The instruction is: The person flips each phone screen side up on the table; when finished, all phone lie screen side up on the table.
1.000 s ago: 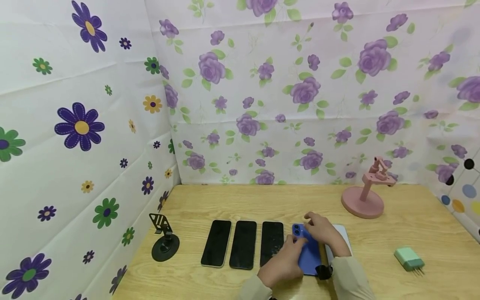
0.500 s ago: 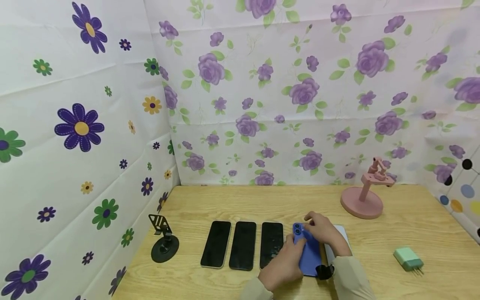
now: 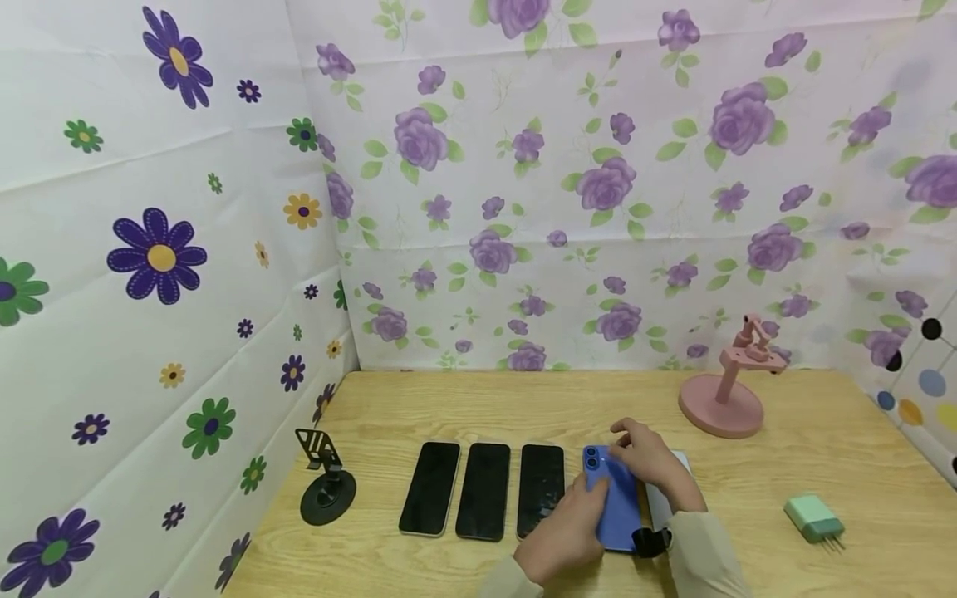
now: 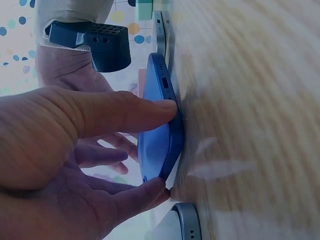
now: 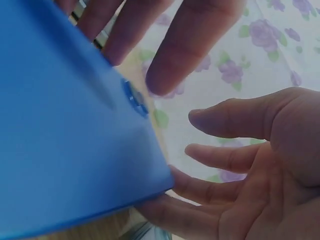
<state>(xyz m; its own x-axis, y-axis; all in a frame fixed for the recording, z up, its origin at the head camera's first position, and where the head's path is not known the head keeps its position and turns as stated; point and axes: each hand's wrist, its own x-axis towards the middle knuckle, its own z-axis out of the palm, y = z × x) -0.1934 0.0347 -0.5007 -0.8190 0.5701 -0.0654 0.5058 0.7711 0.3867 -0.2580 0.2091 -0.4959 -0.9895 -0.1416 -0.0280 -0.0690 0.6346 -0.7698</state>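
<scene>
In the head view a blue phone [image 3: 619,519] lies back up, its twin cameras toward the far left corner. My left hand [image 3: 562,530] holds its left side. In the left wrist view my left thumb [image 4: 150,116] is against the phone's edge near the charging port, with fingers [image 4: 137,197] farther along the side. My right hand [image 3: 652,465] is at the phone's far right corner. In the right wrist view its lower fingers [image 5: 200,187] touch that corner, while the thumb [image 5: 230,120] stands apart from the phone.
Three black-screened phones [image 3: 482,492] form a row at left. A pale phone [image 3: 658,508] lies partly hidden under my right wrist. A black stand [image 3: 327,497] is at far left. A pink stand [image 3: 723,404] is at back right, with a green charger plug [image 3: 813,517] in front.
My right hand has shifted slightly to the right and its fingers lifted a little. The left hand keeps almost the same place on the blue phone.
</scene>
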